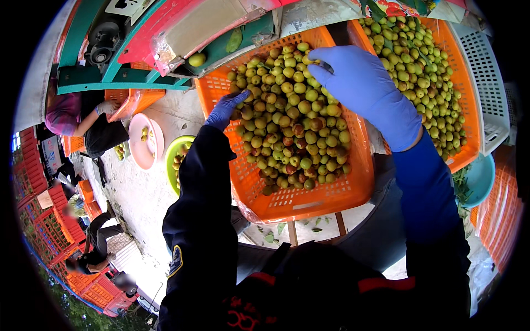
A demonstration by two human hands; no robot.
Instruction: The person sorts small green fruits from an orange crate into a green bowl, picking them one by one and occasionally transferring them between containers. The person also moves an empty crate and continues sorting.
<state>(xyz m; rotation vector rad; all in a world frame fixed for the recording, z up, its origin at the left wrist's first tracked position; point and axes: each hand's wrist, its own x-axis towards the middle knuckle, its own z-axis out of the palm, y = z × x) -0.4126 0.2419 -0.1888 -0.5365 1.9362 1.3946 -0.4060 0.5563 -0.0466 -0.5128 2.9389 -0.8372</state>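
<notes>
We see both hands in blue rubber gloves working over an orange perforated plastic crate [251, 182] heaped with small round yellow-green and reddish-brown fruits [290, 118], which sits at the centre of the view. Our left hand [225, 108] rests at the crate's nine o'clock rim, its fingers loosely curled and touching the fruit at the heap's edge; we cannot tell whether its grip closes on any. Our right hand [361, 88] lies over the heap toward one o'clock, fingers bent down with the tips together among the top fruits, though whether one is pinched is hidden. At two o'clock a second orange plastic crate [469, 110] holds greener fruits, with a white plastic crate [491, 83] just beside it. At nine o'clock a round pink plastic bowl [144, 140] and a round green plastic bowl [176, 160] each hold a few fruits, and another person's gloved hand [105, 106] reaches in farther left.
</notes>
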